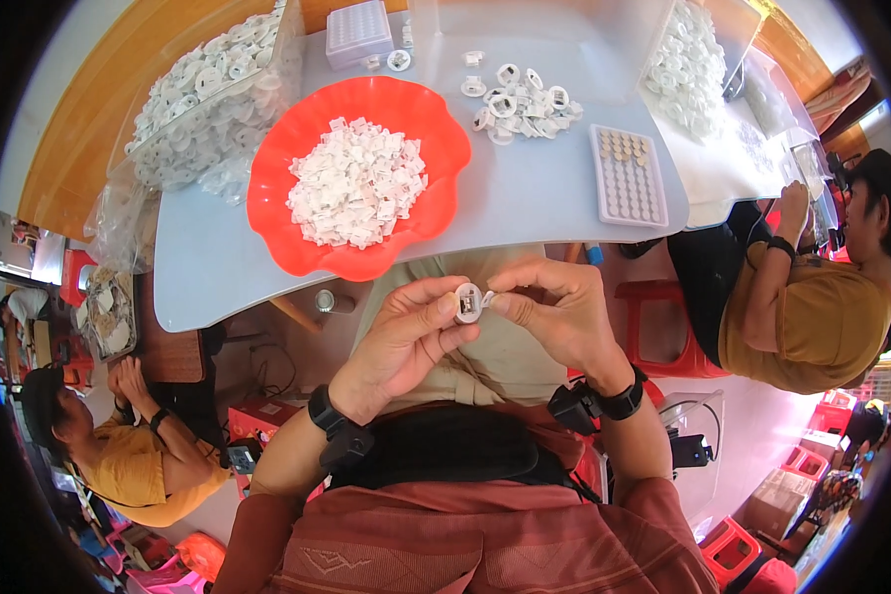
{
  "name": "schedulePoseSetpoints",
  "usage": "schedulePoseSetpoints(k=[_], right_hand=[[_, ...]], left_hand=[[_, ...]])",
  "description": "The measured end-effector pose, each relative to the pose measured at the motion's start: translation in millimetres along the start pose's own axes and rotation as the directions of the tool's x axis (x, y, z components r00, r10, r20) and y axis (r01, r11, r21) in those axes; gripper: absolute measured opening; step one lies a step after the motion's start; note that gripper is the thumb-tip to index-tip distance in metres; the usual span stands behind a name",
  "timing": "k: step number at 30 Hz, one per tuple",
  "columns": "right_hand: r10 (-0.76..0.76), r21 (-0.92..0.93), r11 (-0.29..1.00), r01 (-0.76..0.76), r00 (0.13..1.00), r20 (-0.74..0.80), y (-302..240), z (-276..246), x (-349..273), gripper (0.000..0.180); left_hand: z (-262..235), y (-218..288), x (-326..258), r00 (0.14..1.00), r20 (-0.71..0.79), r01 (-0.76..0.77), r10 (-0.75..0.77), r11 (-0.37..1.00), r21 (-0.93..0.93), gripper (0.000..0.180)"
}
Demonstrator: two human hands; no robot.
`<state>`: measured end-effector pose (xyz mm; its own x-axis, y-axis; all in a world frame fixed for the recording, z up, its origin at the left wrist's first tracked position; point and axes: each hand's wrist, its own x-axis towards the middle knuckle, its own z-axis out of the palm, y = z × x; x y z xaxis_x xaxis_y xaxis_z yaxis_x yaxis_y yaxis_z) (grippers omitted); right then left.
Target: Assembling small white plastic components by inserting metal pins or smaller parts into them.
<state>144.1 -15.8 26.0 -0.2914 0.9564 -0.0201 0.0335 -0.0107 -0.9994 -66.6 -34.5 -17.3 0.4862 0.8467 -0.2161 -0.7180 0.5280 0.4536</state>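
Note:
Over my lap, close to the table's front edge, my left hand [416,332] pinches a small round white plastic housing [469,303] between thumb and fingers. Dark and metallic parts show inside its open face. At the housing's right edge my right hand [562,307] is closed on a small white plastic piece [487,299]. Whether that piece touches the housing is too small to tell. Beyond my hands stands a red scalloped bowl [267,213], heaped with small white plastic pieces [356,183]. Several similar round housings [527,107] lie in a loose pile farther back.
A white tray [632,213] with round coin-like cells stands on the blue-grey table [525,213] at right. Clear bins of white parts [208,84] flank the table, and another tray [358,32] sits at the back. Co-workers sit at left [139,445] and right [807,307].

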Motion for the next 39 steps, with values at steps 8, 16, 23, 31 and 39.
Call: schedulePoseSetpoints(k=[8, 16, 23, 31, 39], right_hand=[[-0.153, -0.041, 0.987, 0.154, 0.988, 0.026, 2, 2, -1, 0.014], [-0.172, -0.041, 0.984, 0.173, 0.985, 0.029, 5, 8, -5, 0.012], [-0.18, -0.125, 0.976, 0.178, 0.984, -0.005, 5, 8, -6, 0.01], [-0.133, -0.082, 0.988, 0.132, 0.991, -0.004, 4, 6, -9, 0.011], [-0.148, -0.11, 0.982, 0.152, 0.988, 0.043, 4, 2, -9, 0.01]], left_hand=[[1, -2, 1, 1.0, 0.006, 0.006, -0.006, 1.0, 0.006, 0.025], [1, -3, -1, 1.0, -0.02, 0.013, -0.013, 1.0, 0.022, 0.025], [1, -6, -1, 1.0, -0.007, 0.022, -0.022, 1.0, 0.022, 0.024], [1, -7, 0, 1.0, 0.003, 0.017, -0.017, 0.999, 0.029, 0.024], [0, -10, 0, 0.999, -0.024, 0.037, -0.036, 0.998, 0.05, 0.024]])
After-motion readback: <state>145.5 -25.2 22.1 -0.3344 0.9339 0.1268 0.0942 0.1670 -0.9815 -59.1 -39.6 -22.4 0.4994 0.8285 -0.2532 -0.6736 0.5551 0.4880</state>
